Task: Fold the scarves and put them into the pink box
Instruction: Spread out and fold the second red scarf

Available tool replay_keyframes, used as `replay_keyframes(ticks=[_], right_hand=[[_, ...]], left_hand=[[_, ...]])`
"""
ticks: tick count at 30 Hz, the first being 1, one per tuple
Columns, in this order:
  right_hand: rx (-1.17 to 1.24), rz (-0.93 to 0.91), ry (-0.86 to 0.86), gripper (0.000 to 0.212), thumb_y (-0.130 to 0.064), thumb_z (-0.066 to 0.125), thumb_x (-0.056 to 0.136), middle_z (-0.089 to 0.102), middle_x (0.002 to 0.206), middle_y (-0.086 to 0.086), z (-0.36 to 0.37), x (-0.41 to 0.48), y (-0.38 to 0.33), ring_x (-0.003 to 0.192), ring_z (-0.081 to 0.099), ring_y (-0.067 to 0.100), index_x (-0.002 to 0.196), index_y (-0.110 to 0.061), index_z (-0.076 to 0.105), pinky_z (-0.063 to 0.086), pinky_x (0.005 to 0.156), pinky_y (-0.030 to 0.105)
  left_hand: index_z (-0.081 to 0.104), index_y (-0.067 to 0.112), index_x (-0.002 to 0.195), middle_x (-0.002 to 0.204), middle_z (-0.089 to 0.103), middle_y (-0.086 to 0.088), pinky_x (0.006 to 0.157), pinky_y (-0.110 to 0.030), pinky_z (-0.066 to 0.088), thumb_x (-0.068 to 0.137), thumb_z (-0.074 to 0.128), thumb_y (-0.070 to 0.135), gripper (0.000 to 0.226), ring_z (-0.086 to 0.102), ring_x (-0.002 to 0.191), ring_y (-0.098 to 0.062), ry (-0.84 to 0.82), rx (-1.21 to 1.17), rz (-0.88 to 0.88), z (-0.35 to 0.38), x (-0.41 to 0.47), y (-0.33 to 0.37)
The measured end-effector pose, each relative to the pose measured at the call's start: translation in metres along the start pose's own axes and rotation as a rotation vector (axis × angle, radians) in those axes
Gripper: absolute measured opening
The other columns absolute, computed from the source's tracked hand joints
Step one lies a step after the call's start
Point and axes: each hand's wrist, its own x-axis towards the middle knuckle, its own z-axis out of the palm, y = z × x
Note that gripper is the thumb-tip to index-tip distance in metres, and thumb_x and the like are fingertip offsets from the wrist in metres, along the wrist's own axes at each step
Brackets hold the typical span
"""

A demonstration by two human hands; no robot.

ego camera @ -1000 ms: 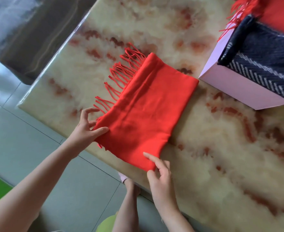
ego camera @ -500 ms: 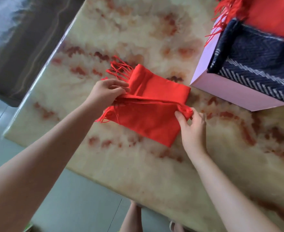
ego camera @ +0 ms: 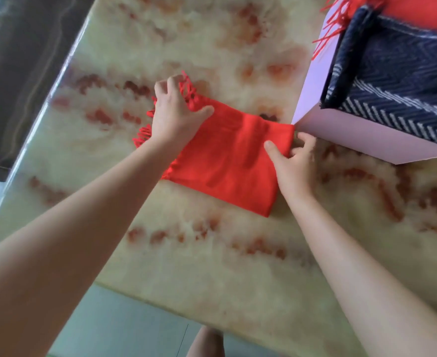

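Note:
A red scarf (ego camera: pixel 227 161) lies folded into a small rectangle on the marble table (ego camera: pixel 212 253), its fringe bunched at the left edge. My left hand (ego camera: pixel 176 114) lies spread over that fringed end, fingers fairly straight, thumb on the cloth. My right hand (ego camera: pixel 292 161) pinches the scarf's right edge, thumb on top and fingers tucked under. The pink box (ego camera: pixel 361 140) stands just right of the scarf. It holds a navy scarf (ego camera: pixel 397 73) with white zigzag stripes and another red fringed scarf (ego camera: pixel 418 9).
The table's near edge runs diagonally below my arms, with grey floor tiles (ego camera: pixel 114 328) beyond it. A dark surface (ego camera: pixel 19 73) borders the table at the upper left. The box's corner nearly touches the scarf's right end.
The near half of the scarf has been folded over onto the far half, halving its size. My left hand let go of its pinch and now lies flat on the fringe.

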Motion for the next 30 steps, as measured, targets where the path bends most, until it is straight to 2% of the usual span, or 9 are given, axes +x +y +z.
replay_keyframes(ticks=[3,6,10,13,19,21,24,27,30], right_hand=[[-0.013,0.016,-0.011,0.073,-0.026,0.073,0.080,0.048,0.107,0.000,-0.001,-0.032,0.016,0.094,0.049,0.016,0.138,-0.013,0.031,0.034,0.078,0.020],[0.055,0.071,0.036,0.067,-0.022,0.076,0.076,0.050,0.109,0.005,0.002,-0.048,0.030,0.105,0.052,0.025,0.130,-0.013,0.038,0.041,0.095,0.038],[0.163,0.104,-0.014,0.055,-0.011,0.071,0.078,0.055,0.089,0.001,0.007,-0.049,0.024,0.079,0.055,0.021,0.118,-0.018,0.034,0.040,0.071,0.028],[0.177,0.072,-0.052,0.049,-0.004,0.065,0.081,0.044,0.085,-0.013,0.001,-0.046,0.018,0.066,0.051,0.000,0.116,-0.016,0.033,0.032,0.057,0.018],[0.221,0.054,-0.144,0.041,-0.011,0.059,0.088,0.055,0.096,-0.001,-0.007,-0.036,0.015,0.070,0.051,-0.006,0.120,-0.020,0.037,0.035,0.057,0.003],[0.229,0.042,-0.186,0.047,-0.005,0.056,0.087,0.057,0.111,0.007,-0.010,-0.032,0.018,0.074,0.053,0.001,0.125,-0.025,0.038,0.039,0.063,0.005],[0.235,-0.040,-0.305,0.061,0.006,0.053,0.083,0.054,0.129,0.001,-0.019,-0.032,0.024,0.104,0.057,0.010,0.131,-0.032,0.043,0.044,0.094,0.021],[0.220,-0.076,-0.448,0.063,0.011,0.048,0.085,0.053,0.135,-0.008,-0.029,-0.037,0.025,0.121,0.051,0.002,0.132,-0.032,0.050,0.035,0.106,0.021],[0.260,-0.012,-0.526,0.060,0.011,0.046,0.088,0.054,0.134,-0.009,-0.043,-0.038,0.023,0.115,0.052,-0.005,0.131,-0.030,0.052,0.036,0.104,0.016]], left_hand=[[0.036,0.016,0.139,0.137,0.033,-0.013,0.105,-0.037,0.029,0.069,0.076,0.038,0.083,0.037,0.125,-0.032,0.028,0.170,0.206,0.001,-0.031,-0.020],[0.028,0.015,0.144,0.139,0.030,-0.014,0.109,-0.039,0.024,0.073,0.074,0.044,0.089,0.031,0.129,-0.034,-0.093,0.233,0.024,0.006,-0.055,-0.040],[0.024,0.008,0.143,0.138,0.040,-0.016,0.110,-0.037,0.025,0.076,0.070,0.048,0.091,0.035,0.130,-0.033,-0.104,0.176,-0.169,0.001,-0.050,-0.049],[0.033,0.011,0.137,0.132,0.052,-0.012,0.099,-0.035,0.038,0.078,0.070,0.044,0.078,0.047,0.123,-0.028,-0.183,0.071,-0.276,-0.005,-0.040,-0.043],[0.030,0.019,0.132,0.113,0.046,-0.005,0.072,-0.028,0.043,0.082,0.069,0.032,0.065,0.048,0.095,-0.019,-0.184,-0.206,-0.338,-0.008,-0.039,-0.044],[0.026,0.025,0.134,0.118,0.044,-0.009,0.069,-0.030,0.048,0.085,0.066,0.020,0.064,0.048,0.097,-0.022,-0.190,-0.246,-0.279,-0.008,-0.044,-0.046],[0.034,0.038,0.128,0.128,0.048,-0.015,0.095,-0.038,0.042,0.085,0.058,0.005,0.060,0.048,0.111,-0.026,-0.237,-0.292,-0.124,-0.011,-0.053,-0.053],[0.060,0.042,0.099,0.098,0.061,-0.001,0.073,-0.033,0.046,0.087,0.052,-0.001,0.045,0.054,0.080,-0.014,-0.377,-0.456,-0.125,-0.015,-0.061,-0.051],[0.066,0.024,0.101,0.086,0.067,0.002,0.053,-0.023,0.055,0.093,0.043,-0.004,0.037,0.061,0.059,-0.006,-0.591,-0.737,-0.384,-0.023,-0.066,-0.038]])
